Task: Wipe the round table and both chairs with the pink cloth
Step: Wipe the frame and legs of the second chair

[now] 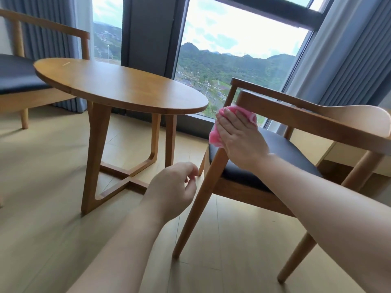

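Observation:
The round wooden table [118, 85] stands at centre left on crossed legs. To its right is a wooden chair [300, 115] with a dark seat cushion. My right hand [237, 138] grips the pink cloth [215, 138] wrapped around the top of that chair's front leg, just below the armrest end. My left hand [173, 187] hangs in the air beside the same leg, lower down, fingers loosely curled, holding nothing. A second chair [23, 81] with a dark seat stands at the far left behind the table.
A large window [232, 39] runs behind the table and chairs, with grey curtains [349, 56] at the right and at the left. Pale wood floor [53, 187] spreads in front of the table.

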Motion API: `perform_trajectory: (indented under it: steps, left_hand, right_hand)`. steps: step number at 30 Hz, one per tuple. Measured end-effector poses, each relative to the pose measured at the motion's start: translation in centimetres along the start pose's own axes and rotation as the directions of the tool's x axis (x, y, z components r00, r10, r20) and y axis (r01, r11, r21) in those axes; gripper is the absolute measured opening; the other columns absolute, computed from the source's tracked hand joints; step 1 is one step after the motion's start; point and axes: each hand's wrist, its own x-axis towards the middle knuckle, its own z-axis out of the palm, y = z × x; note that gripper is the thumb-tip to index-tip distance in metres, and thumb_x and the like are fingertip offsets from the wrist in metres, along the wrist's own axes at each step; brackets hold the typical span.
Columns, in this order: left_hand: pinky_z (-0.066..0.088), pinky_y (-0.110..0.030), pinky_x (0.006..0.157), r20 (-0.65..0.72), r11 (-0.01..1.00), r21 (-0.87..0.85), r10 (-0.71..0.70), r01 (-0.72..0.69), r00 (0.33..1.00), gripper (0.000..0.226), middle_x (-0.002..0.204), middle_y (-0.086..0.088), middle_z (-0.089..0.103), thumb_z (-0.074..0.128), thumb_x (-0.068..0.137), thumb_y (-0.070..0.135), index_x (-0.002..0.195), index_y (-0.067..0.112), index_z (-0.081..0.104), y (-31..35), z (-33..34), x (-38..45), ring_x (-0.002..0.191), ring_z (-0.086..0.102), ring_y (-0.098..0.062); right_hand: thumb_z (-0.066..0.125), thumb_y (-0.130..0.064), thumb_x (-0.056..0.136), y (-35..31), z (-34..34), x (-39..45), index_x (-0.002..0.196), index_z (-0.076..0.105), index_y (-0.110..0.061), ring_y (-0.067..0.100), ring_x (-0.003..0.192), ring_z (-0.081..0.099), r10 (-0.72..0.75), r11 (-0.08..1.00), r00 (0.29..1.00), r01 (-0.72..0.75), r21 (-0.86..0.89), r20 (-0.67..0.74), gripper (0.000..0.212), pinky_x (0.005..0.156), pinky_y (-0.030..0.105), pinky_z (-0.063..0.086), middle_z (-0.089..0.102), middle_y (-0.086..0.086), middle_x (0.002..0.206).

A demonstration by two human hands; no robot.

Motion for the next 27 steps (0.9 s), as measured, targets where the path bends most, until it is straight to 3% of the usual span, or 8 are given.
perform_trajectory:
  steps: [4, 8, 10, 12, 20, 24, 27]
  left_hand:
    - [0.044, -0.005, 0.07, 0.037, 0.999, -0.011, -0.032, 0.032, 0.999, 0.014, 0.087, 0.015, 0.056, 0.058, 0.091, 0.016, 0.102, 0.021, 0.064, -0.7, 0.3, -0.7, 0.08, 0.059, -0.003]
    - [0.045, -0.007, 0.069, 0.048, 0.999, 0.007, -0.044, 0.044, 0.998, 0.015, 0.086, 0.013, 0.056, 0.058, 0.091, 0.015, 0.104, 0.02, 0.064, -1.1, 0.8, -0.9, 0.079, 0.058, -0.004]
    - [0.044, -0.007, 0.069, 0.041, 0.999, 0.027, -0.039, 0.038, 0.998, 0.015, 0.086, 0.012, 0.057, 0.059, 0.09, 0.016, 0.104, 0.02, 0.064, -1.2, 0.8, -0.9, 0.08, 0.058, -0.005]
    - [0.044, -0.008, 0.07, 0.044, 0.998, 0.043, -0.042, 0.04, 0.998, 0.015, 0.088, 0.012, 0.058, 0.059, 0.09, 0.016, 0.104, 0.021, 0.064, -1.2, 0.8, -1.1, 0.081, 0.059, -0.006]
    - [0.056, -0.02, 0.07, 0.079, 0.995, 0.072, -0.078, 0.073, 0.994, 0.007, 0.084, 0.009, 0.063, 0.057, 0.092, 0.023, 0.095, 0.023, 0.064, -1.3, 0.3, -1.4, 0.076, 0.06, -0.006]
    - [0.053, -0.013, 0.062, 0.034, 0.995, 0.028, -0.094, 0.093, 0.995, 0.013, 0.071, 0.009, 0.06, 0.055, 0.093, 0.027, 0.085, 0.022, 0.064, -1.1, 0.4, -1.0, 0.066, 0.06, -0.005]
    - [0.053, -0.014, 0.058, 0.024, 0.995, -0.004, -0.099, 0.099, 0.995, 0.02, 0.065, 0.008, 0.058, 0.053, 0.094, 0.029, 0.078, 0.021, 0.061, -0.9, 0.7, -0.9, 0.061, 0.06, -0.006]
  right_hand:
    - [0.04, -0.02, 0.098, -2.1, 1.6, -1.9, 0.145, 0.036, -0.005, 0.034, 0.146, 0.009, -0.007, 1.0, 1.0, 0.007, -0.024, 0.007, 0.049, 0.119, 0.048, -0.005, 0.026, 0.014, 0.156]
    - [0.024, -0.028, 0.099, -6.6, 5.1, -6.6, 0.148, -0.008, -0.004, 0.038, 0.141, -0.027, -0.134, 0.979, 0.972, 0.159, -0.123, 0.191, 0.063, 0.112, 0.053, -0.023, -0.018, 0.016, 0.157]
    - [0.017, -0.022, 0.096, -8.1, 6.7, -8.1, 0.142, -0.024, -0.001, 0.039, 0.137, -0.034, -0.153, 0.973, 0.958, 0.189, -0.132, 0.244, 0.065, 0.11, 0.055, -0.024, -0.034, 0.019, 0.15]
    - [0.015, -0.019, 0.094, -8.9, 7.5, -8.6, 0.139, -0.028, 0.001, 0.04, 0.137, -0.035, -0.154, 0.973, 0.953, 0.193, -0.131, 0.261, 0.065, 0.112, 0.056, -0.021, -0.037, 0.021, 0.148]
    - [0.016, -0.015, 0.096, -8.1, 7.1, -8.7, 0.149, -0.015, -0.005, 0.036, 0.139, -0.03, -0.21, 0.96, 0.953, 0.243, -0.139, 0.217, 0.063, 0.11, 0.051, -0.024, -0.025, 0.014, 0.156]
    - [0.03, -0.018, 0.099, -6.3, 6.3, -8.2, 0.151, -0.002, -0.01, 0.033, 0.144, -0.017, -0.316, 0.934, 0.932, 0.338, -0.113, 0.178, 0.062, 0.115, 0.048, -0.014, -0.006, 0.01, 0.16]
    - [0.051, -0.03, 0.096, -4.2, 4.7, -6.9, 0.151, 0.027, -0.012, 0.032, 0.146, 0.007, -0.338, 0.927, 0.929, 0.356, -0.115, 0.15, 0.062, 0.119, 0.046, 0.005, 0.02, 0.007, 0.158]
